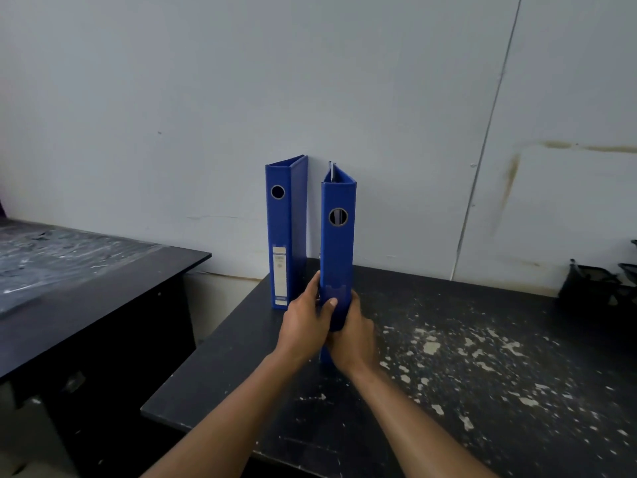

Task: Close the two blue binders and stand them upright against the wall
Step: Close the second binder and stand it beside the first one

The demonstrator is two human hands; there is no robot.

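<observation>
Two blue binders are upright on a black table [448, 357]. The left binder [286, 232] stands closed against the white wall [206, 115], spine toward me, with a white label low on the spine. The right binder [337, 250] is closed and upright, nearer to me than the left one, its spine facing me with a round finger hole. My left hand [305, 322] grips its lower left side, thumb across the spine. My right hand [355, 336] wraps its lower right side. The binder's bottom edge is hidden behind my hands.
The table top is scuffed with pale paint flecks. A second dark desk [86, 281] stands to the left, across a gap. A black wire organiser [593, 284] sits at the far right by the wall.
</observation>
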